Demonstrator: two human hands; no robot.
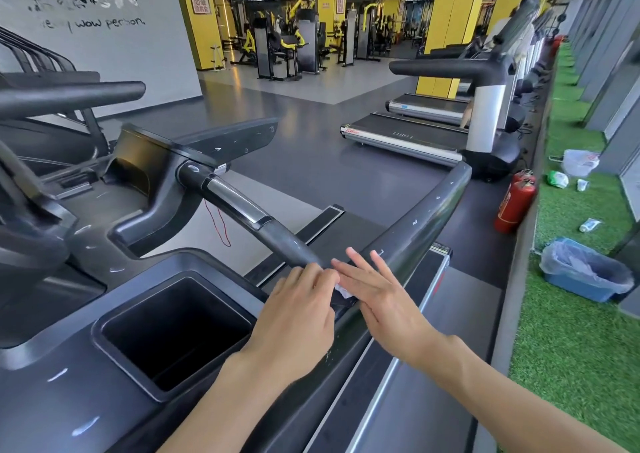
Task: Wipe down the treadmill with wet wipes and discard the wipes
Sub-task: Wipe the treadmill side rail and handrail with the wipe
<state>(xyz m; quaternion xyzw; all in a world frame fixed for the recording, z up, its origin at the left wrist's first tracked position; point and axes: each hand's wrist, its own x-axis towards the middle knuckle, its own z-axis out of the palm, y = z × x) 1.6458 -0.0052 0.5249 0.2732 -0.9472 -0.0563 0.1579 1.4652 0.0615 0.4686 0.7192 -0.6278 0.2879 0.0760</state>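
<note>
One treadmill [52, 400] and two hands are in view. The reference landmark is the side handrail [426, 220].

- One wet wipe [341, 290]: a small white wad at the near end of the handrail, between both hands.
- Left hand [298, 310]: fingers curled, gripping the wipe, just left of the handrail.
- Right hand [381, 300]: fingers straight and spread, lying across the handrail beside the wipe.
- One square recess [173, 331]: left of the handrail.
- One blue lined bin [575, 288]: well right of the handrail, on green turf [571, 348].
</note>
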